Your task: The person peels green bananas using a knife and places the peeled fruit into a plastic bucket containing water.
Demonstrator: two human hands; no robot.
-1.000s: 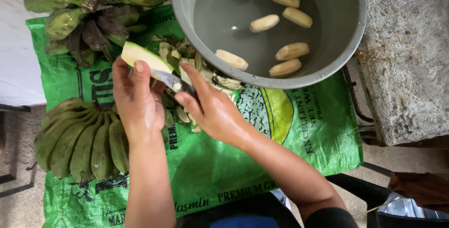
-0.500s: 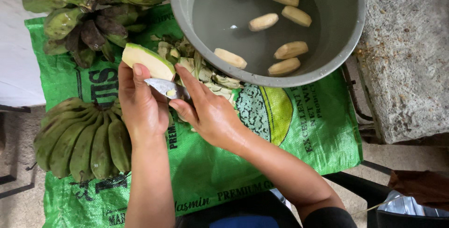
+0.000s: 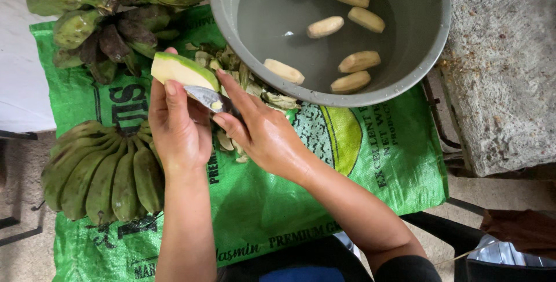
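My left hand (image 3: 176, 128) grips a partly peeled green banana (image 3: 182, 70), its pale flesh showing on the near side. My right hand (image 3: 260, 134) holds a small knife (image 3: 207, 98) whose blade lies against the banana just below the green skin. Both hands hover over a green woven sack (image 3: 260, 201) spread on the ground. A pile of green peel strips (image 3: 243, 85) lies under the hands, next to a grey basin.
The grey basin (image 3: 428, 56) at the top holds water and several peeled pale bananas (image 3: 324, 27). One hand of green bananas (image 3: 104, 169) lies at the left, another bunch (image 3: 110, 10) at the top left. A rough stone slab (image 3: 504, 73) is on the right.
The left hand has turned the banana so more pale flesh shows. The knife has slid a little further along under the skin.
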